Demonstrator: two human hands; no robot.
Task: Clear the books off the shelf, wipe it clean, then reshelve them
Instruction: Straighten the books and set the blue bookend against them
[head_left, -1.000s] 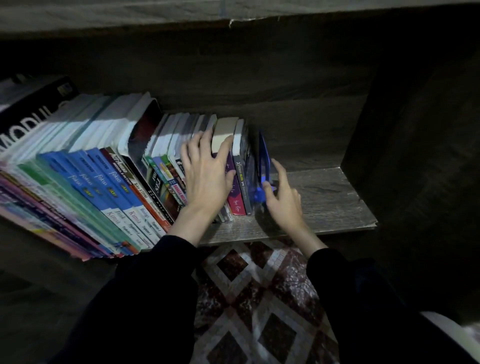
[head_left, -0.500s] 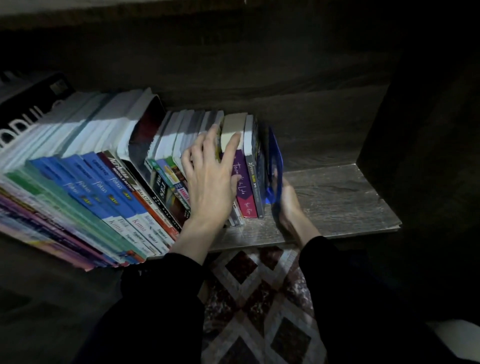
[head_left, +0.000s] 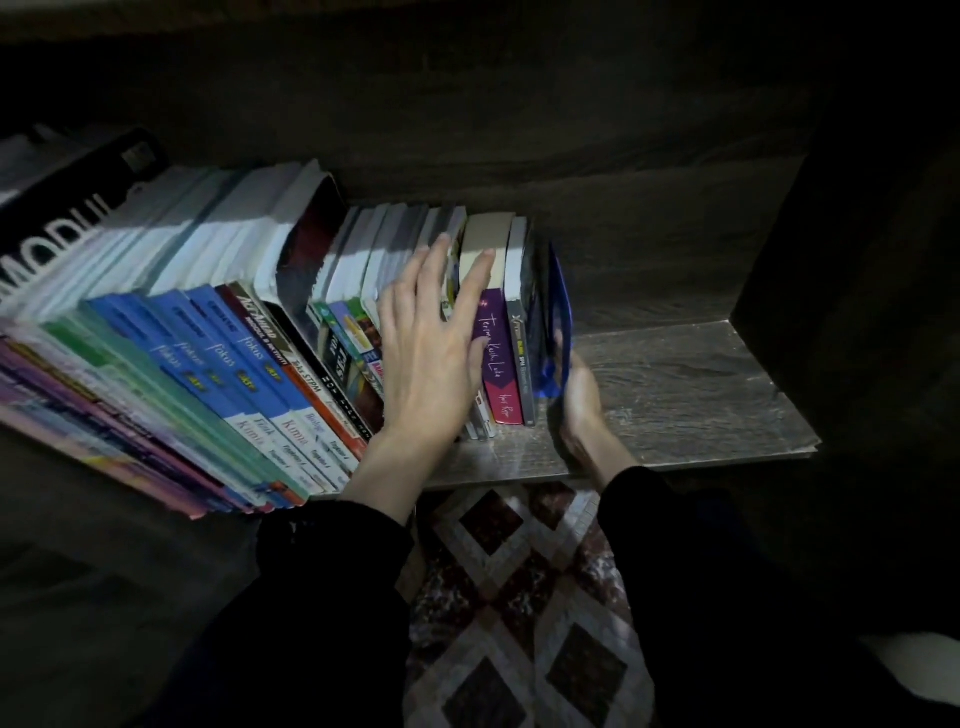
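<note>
A wooden shelf (head_left: 675, 395) holds a long leaning row of books (head_left: 223, 353). At its right end stand a purple-spined book (head_left: 496, 343) and a thin grey one. My left hand (head_left: 431, 358) lies with straight, spread fingers on the spines and top edges of the small books just left of the purple one. A blue bookend (head_left: 558, 291) stands against the last book. My right hand (head_left: 582, 405) grips its lower part from the right, with the fingers mostly hidden behind it.
A black book marked MODUL (head_left: 52, 218) leans at the far left. The shelf's dark side panel (head_left: 857, 260) closes the right end, with bare board between it and the bookend. A patterned rug (head_left: 519, 597) covers the floor below.
My left hand slid up the spines and its fingers spread wider. My right hand pushed deeper along the blue bookend, which now stands closer against the last book.
</note>
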